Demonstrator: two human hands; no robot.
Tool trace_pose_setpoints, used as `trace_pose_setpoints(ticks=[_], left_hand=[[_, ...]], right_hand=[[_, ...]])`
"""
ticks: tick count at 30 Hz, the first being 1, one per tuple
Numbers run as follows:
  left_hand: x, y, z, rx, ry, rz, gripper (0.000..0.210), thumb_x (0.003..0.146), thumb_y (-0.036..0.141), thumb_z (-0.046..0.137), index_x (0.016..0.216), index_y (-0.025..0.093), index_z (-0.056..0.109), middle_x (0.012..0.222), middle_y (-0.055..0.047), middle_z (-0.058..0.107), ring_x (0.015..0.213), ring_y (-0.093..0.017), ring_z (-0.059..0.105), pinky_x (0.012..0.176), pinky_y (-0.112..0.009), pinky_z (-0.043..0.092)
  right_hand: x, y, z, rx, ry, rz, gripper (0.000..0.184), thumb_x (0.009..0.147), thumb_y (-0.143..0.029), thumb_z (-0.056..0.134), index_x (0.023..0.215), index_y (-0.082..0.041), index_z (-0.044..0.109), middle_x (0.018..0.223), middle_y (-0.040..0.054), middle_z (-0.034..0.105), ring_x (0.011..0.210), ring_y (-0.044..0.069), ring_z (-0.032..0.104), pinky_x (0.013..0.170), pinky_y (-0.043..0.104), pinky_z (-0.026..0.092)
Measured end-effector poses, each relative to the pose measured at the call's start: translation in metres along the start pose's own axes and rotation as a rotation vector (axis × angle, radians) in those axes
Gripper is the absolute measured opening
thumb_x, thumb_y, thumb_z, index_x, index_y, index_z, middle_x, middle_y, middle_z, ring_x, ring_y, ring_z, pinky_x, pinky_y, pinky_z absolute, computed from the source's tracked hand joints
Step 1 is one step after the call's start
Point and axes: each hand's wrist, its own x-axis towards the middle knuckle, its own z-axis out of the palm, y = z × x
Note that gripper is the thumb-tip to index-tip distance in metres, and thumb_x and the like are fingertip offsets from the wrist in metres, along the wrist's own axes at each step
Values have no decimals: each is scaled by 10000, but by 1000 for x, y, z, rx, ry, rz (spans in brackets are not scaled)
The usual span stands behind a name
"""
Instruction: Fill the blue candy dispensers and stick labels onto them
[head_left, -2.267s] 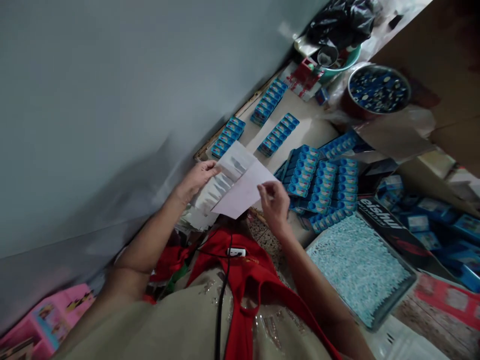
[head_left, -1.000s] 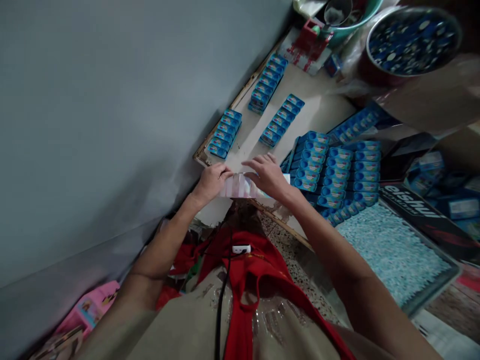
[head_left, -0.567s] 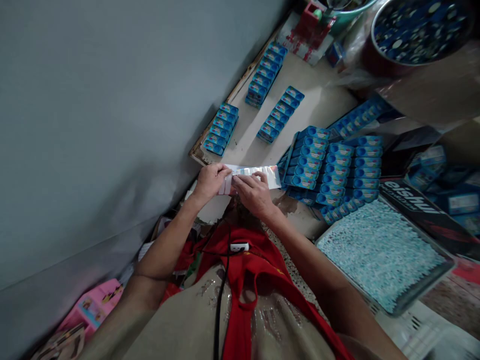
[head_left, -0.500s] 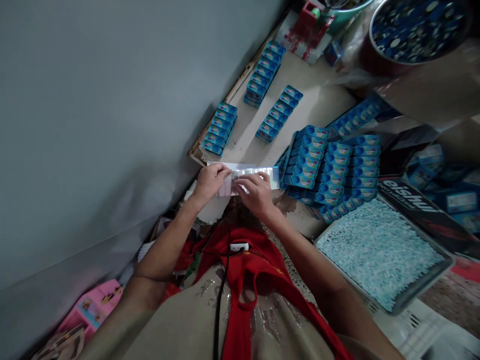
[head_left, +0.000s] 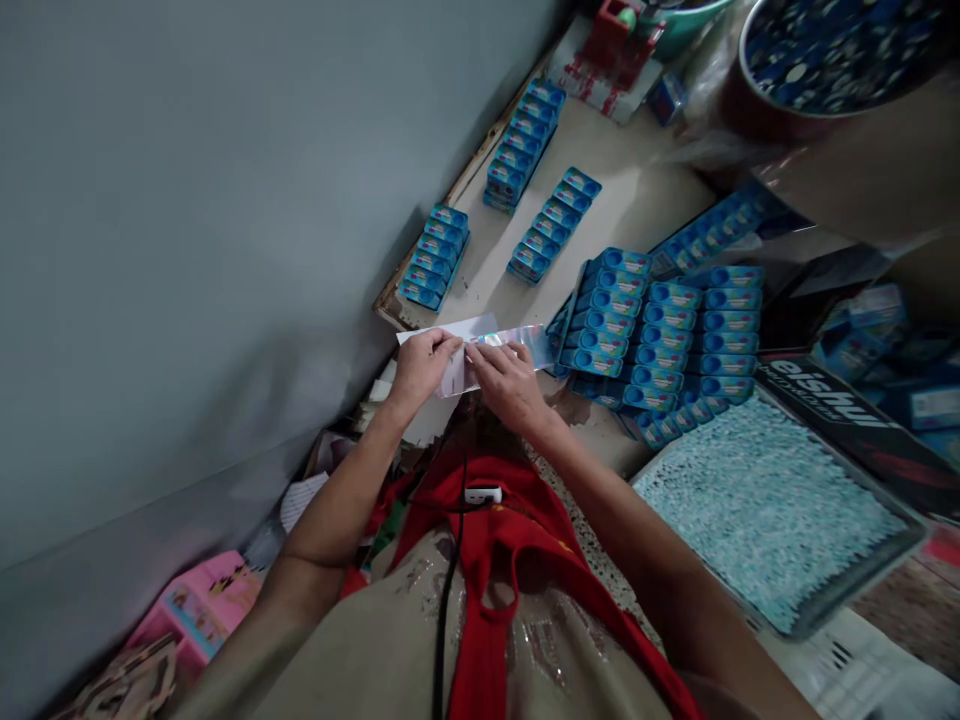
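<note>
In the head view, a shiny clear plastic sleeve [head_left: 538, 347] lies across both hands at the table's near corner. My left hand [head_left: 421, 372] is closed, thumb and fingertips pinching the sleeve's left end. Close beside it, my right hand [head_left: 507, 382] is also closed on the sleeve, fingers bent over its upper side. A flat white sheet [head_left: 474, 325] shows behind the fingers. Just right of the sleeve stand stacked rows of small blue packs [head_left: 609, 310]. Whatever lies under the fingertips is hidden.
Further rows of blue packs [head_left: 555, 225] stand on the pale table [head_left: 495, 275] along the grey wall [head_left: 225, 200]. At right is a tray of small turquoise pieces [head_left: 772, 510]. A large pot [head_left: 780, 110] and a red tape dispenser [head_left: 619, 45] sit at the back.
The sleeve and white sheet have tilted, their right ends now higher. My right fingers have drawn closer to my left fingertips. The view has shifted slightly.
</note>
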Motion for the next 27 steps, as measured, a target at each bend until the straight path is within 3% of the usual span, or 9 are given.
trace_pose_setpoints(ticks=[6, 9, 14, 18, 20, 23, 25, 27], left_hand=[[-2, -1, 3, 23, -21, 30, 192, 895, 313, 630, 778, 199, 730, 813, -33, 753, 796, -191, 660, 761, -299, 495], [-4, 2, 3, 59, -25, 62, 188, 900, 314, 627, 782, 206, 726, 828, -33, 754, 816, -194, 661, 780, -302, 496], [-4, 7, 4, 118, -12, 102, 174, 911, 289, 612, 792, 207, 710, 852, -42, 746, 828, -197, 650, 821, -316, 490], [5, -2, 9, 184, 105, 129, 171, 928, 286, 581, 817, 206, 684, 918, -62, 734, 897, -205, 644, 877, -321, 485], [8, -16, 17, 198, 150, 112, 170, 927, 290, 571, 819, 201, 665, 946, -74, 725, 933, -208, 643, 903, -319, 480], [4, -45, 39, 161, 159, -43, 174, 922, 290, 545, 826, 192, 652, 938, -75, 726, 923, -208, 646, 885, -309, 485], [-5, -64, 59, 145, 114, -204, 193, 933, 295, 514, 867, 189, 662, 927, -68, 737, 897, -207, 656, 844, -302, 499], [-15, -77, 80, 169, 46, -318, 188, 927, 286, 518, 895, 190, 677, 917, -70, 751, 890, -219, 671, 824, -309, 513]], right_hand=[[-4, 3, 4, 144, 108, 97, 255, 1061, -317, 510, 1192, -237, 714, 1133, 96, 756, 1098, 238, 647, 979, 384, 422], [5, 7, -5, 91, 100, 81, 240, 1060, -330, 505, 1063, -236, 726, 986, 76, 737, 985, 233, 632, 927, 379, 407], [23, 12, -25, -72, -34, -65, 302, 1056, -263, 435, 907, -219, 695, 896, 94, 673, 907, 245, 560, 926, 409, 355], [-2, 1, -44, -1, -178, -115, 204, 955, -196, 536, 779, -211, 639, 816, 73, 656, 813, 217, 545, 856, 390, 364], [-30, -2, -59, 154, -222, -17, 139, 877, -182, 597, 743, -211, 620, 773, 43, 655, 753, 187, 552, 793, 359, 378], [-67, 14, -91, 478, -179, 320, 91, 832, -231, 608, 743, -217, 610, 711, 1, 634, 664, 155, 547, 660, 303, 382], [-73, 39, -113, 644, -111, 514, 122, 830, -302, 599, 738, -221, 598, 670, -11, 600, 621, 148, 518, 591, 281, 365], [-64, 70, -132, 728, -48, 593, 172, 805, -364, 620, 715, -222, 582, 647, -14, 566, 607, 142, 479, 563, 274, 349]])
